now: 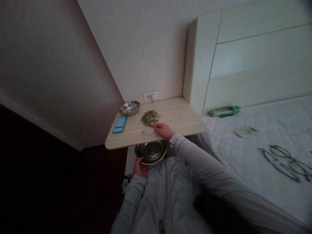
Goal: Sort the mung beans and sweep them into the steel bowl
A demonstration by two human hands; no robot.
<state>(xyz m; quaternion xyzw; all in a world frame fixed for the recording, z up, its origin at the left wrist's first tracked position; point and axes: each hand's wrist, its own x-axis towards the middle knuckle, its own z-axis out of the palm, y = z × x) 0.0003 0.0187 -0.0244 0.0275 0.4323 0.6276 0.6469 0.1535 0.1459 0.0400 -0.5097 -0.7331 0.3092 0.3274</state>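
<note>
My left hand (pixel 140 168) is closed on the rim of a steel bowl (pixel 162 156), its thumb over the near left edge. This bowl is held just below the table's front edge, with some small green bits inside. Over the wooden tabletop (pixel 177 112), my right hand (pixel 163 130) pinches a thin, pale, see-through piece (pixel 149 130) whose kind I cannot make out. The piece lies close to the tabletop, at the near edge of a spread pile of small green-brown grains (pixel 150 117) that look like beans. A few grains are scattered nearer the front edge.
Another steel bowl (pixel 129 108) stands at the back left of the table, behind a phone (pixel 119 124) with a lit screen. A wall socket (pixel 150 96) holds a plug. On the bed (pixel 229 146) lie a green bottle (pixel 224 111), a pale remote (pixel 246 131) and eyeglasses (pixel 290 161).
</note>
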